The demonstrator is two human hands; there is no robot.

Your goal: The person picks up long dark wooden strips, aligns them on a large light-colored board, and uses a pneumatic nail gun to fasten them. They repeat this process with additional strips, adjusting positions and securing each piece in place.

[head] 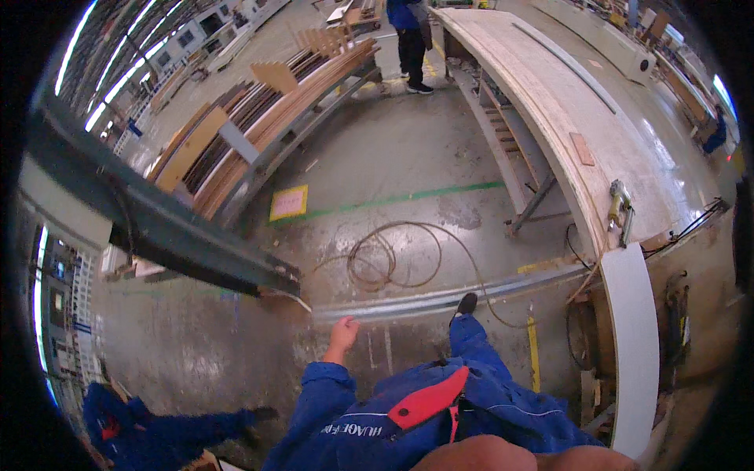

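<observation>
My left hand (344, 334) hangs at my side above the floor, its fingers loosely bent. I see nothing held in it, though how far apart the fingers are is unclear. Beyond it a metal strip (406, 307) runs across the floor. My right hand is out of view. A long workbench (565, 88) stands ahead on the right, with a handheld power tool (617, 203) near its close end. A small reddish-brown block (582, 149) and a thin grey strip (565, 65) lie farther along it. Close on my right is a long white panel (633, 347).
A thin hose (394, 259) lies in loops across the floor. Long wooden strips and boards (283, 112) fill a rack at left. A dark green steel beam (177, 218) extends in from the left. One person (412, 47) stands ahead; another in blue (171, 433) is at lower left.
</observation>
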